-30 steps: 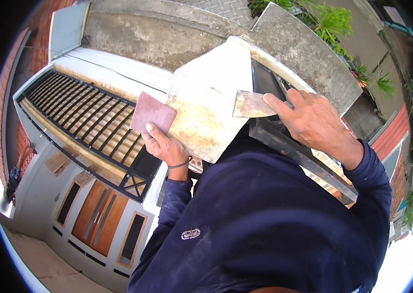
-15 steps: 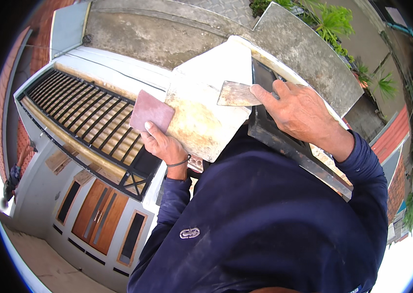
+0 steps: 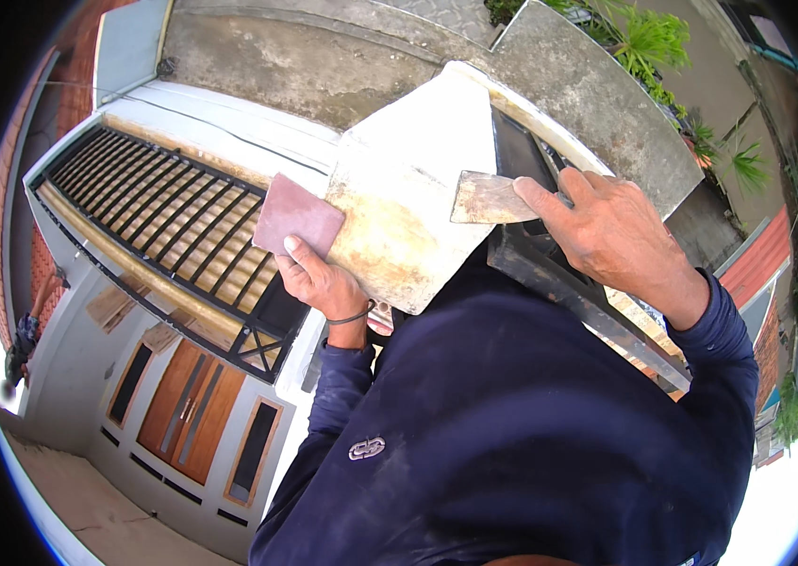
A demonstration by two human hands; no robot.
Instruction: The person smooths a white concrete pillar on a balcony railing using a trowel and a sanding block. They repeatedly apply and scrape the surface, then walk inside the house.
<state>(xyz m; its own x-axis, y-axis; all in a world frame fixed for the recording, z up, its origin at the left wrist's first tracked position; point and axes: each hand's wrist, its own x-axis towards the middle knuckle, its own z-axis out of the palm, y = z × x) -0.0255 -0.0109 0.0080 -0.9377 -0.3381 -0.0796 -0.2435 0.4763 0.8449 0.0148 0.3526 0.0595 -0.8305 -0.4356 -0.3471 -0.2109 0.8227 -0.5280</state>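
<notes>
My left hand (image 3: 322, 280) pinches a flat mauve square sheet (image 3: 298, 219) by its lower corner, thumb on top. Dusty and stiff-looking, the sheet could be sandpaper or a spreader; I cannot tell which. It sits over the left edge of a white pillar top (image 3: 390, 179), whose surface is stained yellow-brown near me. In my right hand (image 3: 611, 226) is a scraper (image 3: 489, 198) with a wide, worn metal blade. The blade points left over the pillar's right edge; whether it touches the surface is unclear. My right palm and the scraper's grip are hidden.
Black metal bars (image 3: 588, 297) stand right of the pillar, close to my body. Left runs a white wall (image 3: 229, 118) with a black railing (image 3: 173, 217). A concrete ledge (image 3: 597, 123) and green plants (image 3: 644, 47) lie beyond. Far left, a person (image 3: 26, 344) shows by wooden doors (image 3: 193, 415).
My right hand and the scraper have shifted right and slightly toward me, away from the pillar's middle. The left hand with the mauve sheet has barely moved.
</notes>
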